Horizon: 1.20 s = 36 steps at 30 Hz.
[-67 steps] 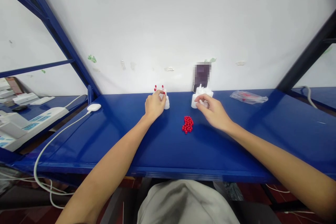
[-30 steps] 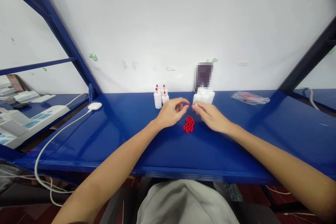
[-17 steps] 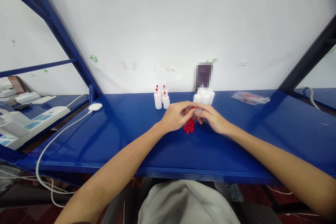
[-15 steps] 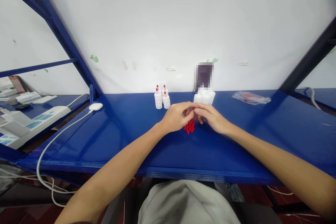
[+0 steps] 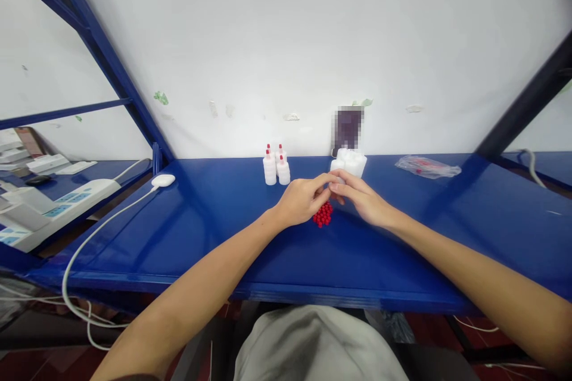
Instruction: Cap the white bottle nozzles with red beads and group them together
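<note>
My left hand (image 5: 304, 199) and my right hand (image 5: 361, 197) meet at the fingertips over the blue table. Both are closed with fingers curled together; whatever lies between them is hidden behind the fingers. Just below them a pile of small red caps (image 5: 322, 215) rests on the table, partly covered by my left hand. Beyond my right hand stands a cluster of white bottles (image 5: 353, 162), whose lower parts my fingers block. To the left, several white squeeze bottles (image 5: 283, 174) stand upright, with pointed tips and red caps on top.
A clear plastic bag (image 5: 428, 166) with something red inside lies at the right on the blue table (image 5: 201, 238). At the left are a white round device (image 5: 163, 181) with a cable and a white power strip (image 5: 71, 209). A pixelated dark patch (image 5: 347, 128) shows against the wall.
My fingers have shifted slightly where they meet, the right fingertips rising a little. The bottles and the red caps stay where they were.
</note>
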Tool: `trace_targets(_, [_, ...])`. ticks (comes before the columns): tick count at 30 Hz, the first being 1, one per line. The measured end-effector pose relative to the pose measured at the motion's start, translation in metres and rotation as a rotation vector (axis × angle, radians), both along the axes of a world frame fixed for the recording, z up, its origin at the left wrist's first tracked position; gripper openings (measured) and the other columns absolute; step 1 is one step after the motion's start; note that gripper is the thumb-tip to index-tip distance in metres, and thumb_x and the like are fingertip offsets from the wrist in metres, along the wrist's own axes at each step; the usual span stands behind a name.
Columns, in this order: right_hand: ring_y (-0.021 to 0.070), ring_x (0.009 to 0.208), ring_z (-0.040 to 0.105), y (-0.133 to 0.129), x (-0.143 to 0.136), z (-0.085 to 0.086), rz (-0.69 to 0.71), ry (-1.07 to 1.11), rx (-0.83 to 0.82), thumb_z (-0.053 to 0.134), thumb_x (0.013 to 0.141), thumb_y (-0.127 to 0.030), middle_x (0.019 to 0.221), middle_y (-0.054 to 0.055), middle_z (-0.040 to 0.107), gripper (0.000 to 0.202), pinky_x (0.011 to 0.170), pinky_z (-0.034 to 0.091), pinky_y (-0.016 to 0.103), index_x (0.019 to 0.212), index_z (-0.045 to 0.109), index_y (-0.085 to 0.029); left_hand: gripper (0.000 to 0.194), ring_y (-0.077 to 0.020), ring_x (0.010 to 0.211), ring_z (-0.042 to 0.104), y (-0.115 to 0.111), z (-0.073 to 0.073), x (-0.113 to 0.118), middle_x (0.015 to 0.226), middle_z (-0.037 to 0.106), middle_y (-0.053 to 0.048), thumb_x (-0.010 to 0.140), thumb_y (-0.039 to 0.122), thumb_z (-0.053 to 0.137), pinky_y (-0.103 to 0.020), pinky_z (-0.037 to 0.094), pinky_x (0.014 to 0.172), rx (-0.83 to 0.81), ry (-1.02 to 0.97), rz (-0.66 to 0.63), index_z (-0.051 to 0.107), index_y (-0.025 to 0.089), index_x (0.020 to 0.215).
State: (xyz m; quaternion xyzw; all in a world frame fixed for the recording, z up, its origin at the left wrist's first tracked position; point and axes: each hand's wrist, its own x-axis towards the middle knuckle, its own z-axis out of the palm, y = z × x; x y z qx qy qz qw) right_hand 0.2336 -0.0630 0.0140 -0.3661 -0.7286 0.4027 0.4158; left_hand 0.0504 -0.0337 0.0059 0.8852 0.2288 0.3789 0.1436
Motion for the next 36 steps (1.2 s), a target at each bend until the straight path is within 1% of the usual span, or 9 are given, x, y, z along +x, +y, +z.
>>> trace_targets(4, [0.0162,0.066,0.053,-0.002,0.001,0.000,-0.059,-0.109,0.057,0.041,0.097,-0.048,0.073,-0.003,0.054,0.036,0.065,0.041,0.030,0.122,0.043,-0.024,0.019,-0.0075,0.048,0.043,0.000,0.002,0.000,0.057,0.049,0.007,0.095,0.025,0.044,-0.020,0.034,0.054,-0.062,-0.129,0.037,0.054,0.018,0.110])
trace_targets(7, [0.0164,0.061,0.052,0.001,0.004,0.001,-0.231,-0.263,0.177,0.042,0.095,-0.045,0.066,-0.004,0.055,0.038,0.065,0.040,0.031,0.127,0.043,-0.024,0.015,-0.0071,0.043,0.038,0.009,0.007,-0.004,0.050,0.041,0.009,0.093,0.030,0.048,-0.020,0.031,0.050,-0.111,-0.351,0.222,0.055,0.019,0.101])
trace_targets(10, [0.0151,0.050,0.047,0.005,0.009,0.002,-0.441,-0.362,0.232,0.048,0.091,-0.036,0.054,-0.008,0.048,0.037,0.059,0.037,0.029,0.124,0.047,-0.021,0.014,-0.0072,0.043,0.037,0.025,0.016,-0.016,0.047,0.040,0.009,0.089,0.031,0.054,-0.020,0.032,0.051,-0.139,-0.518,0.447,0.058,0.019,0.094])
trace_targets(12, [0.0151,0.047,0.046,0.009,0.013,0.001,-0.545,-0.370,0.225,0.050,0.087,-0.033,0.050,-0.008,0.047,0.041,0.057,0.036,0.028,0.126,0.048,-0.020,0.014,-0.0075,0.043,0.039,0.036,0.021,-0.026,0.045,0.040,0.009,0.088,0.031,0.056,-0.020,0.033,0.051,-0.143,-0.552,0.537,0.061,0.019,0.093])
trace_targets(14, [0.0160,0.047,0.049,0.012,0.016,-0.001,-0.595,-0.374,0.219,0.051,0.085,-0.031,0.052,-0.008,0.051,0.048,0.057,0.037,0.028,0.131,0.045,-0.020,0.015,-0.0080,0.043,0.040,0.045,0.026,-0.036,0.045,0.042,0.008,0.086,0.031,0.057,-0.021,0.034,0.052,-0.142,-0.532,0.588,0.063,0.019,0.092])
trace_targets(20, [0.0188,0.055,0.057,0.020,0.018,-0.007,-0.548,-0.444,0.221,0.050,0.083,-0.028,0.061,-0.003,0.061,0.061,0.063,0.042,0.030,0.142,0.038,-0.018,0.022,-0.0104,0.045,0.045,0.057,0.026,-0.053,0.046,0.048,0.006,0.087,0.035,0.054,-0.022,0.035,0.053,-0.171,-0.402,0.613,0.067,0.019,0.094])
trace_targets(25, [0.0200,0.058,0.060,0.021,0.017,-0.007,-0.521,-0.454,0.190,0.049,0.084,-0.028,0.062,-0.003,0.062,0.061,0.066,0.044,0.031,0.143,0.038,-0.017,0.027,-0.0111,0.045,0.045,0.061,0.021,-0.055,0.047,0.050,0.005,0.088,0.039,0.052,-0.023,0.035,0.053,-0.155,-0.311,0.650,0.068,0.019,0.094])
trace_targets(31, [0.0198,0.058,0.060,0.024,0.019,-0.007,-0.522,-0.445,0.150,0.048,0.084,-0.028,0.061,-0.002,0.063,0.061,0.067,0.044,0.032,0.142,0.040,-0.016,0.032,-0.0129,0.049,0.052,0.060,0.018,-0.053,0.049,0.057,0.003,0.091,0.041,0.049,-0.023,0.038,0.056,-0.140,-0.246,0.621,0.069,0.020,0.104])
trace_targets(36, [0.0188,0.057,0.058,0.027,0.021,-0.009,-0.480,-0.430,0.138,0.048,0.083,-0.029,0.059,-0.004,0.060,0.054,0.066,0.043,0.031,0.136,0.044,-0.019,0.033,-0.0128,0.049,0.053,0.060,0.018,-0.053,0.051,0.058,0.003,0.091,0.043,0.048,-0.023,0.038,0.056,-0.139,-0.240,0.626,0.068,0.019,0.101])
